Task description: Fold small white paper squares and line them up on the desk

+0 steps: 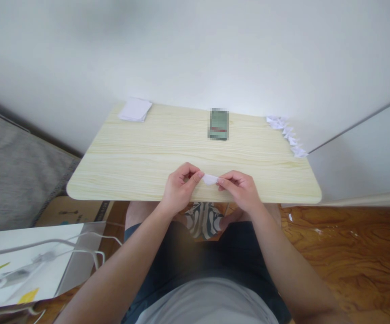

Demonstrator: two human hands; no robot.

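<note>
A small folded piece of white paper (210, 179) is stretched between my two hands, just above the near edge of the wooden table (141, 157). My left hand (182, 182) pinches its left end between thumb and forefinger. At the right end, my right hand (238, 185) pinches it the same way. A stack of white paper sheets (136, 110) lies at the table's back left corner. Several folded white paper pieces (287, 132) stand in a row along the back right edge.
A blurred-out green object (218, 124) lies at the back middle of the table, near the white wall (195, 54). Left and below, a white surface (46, 234) carries cables and a yellow item. A cardboard box (70, 210) sits beside a grey cloth (15, 166).
</note>
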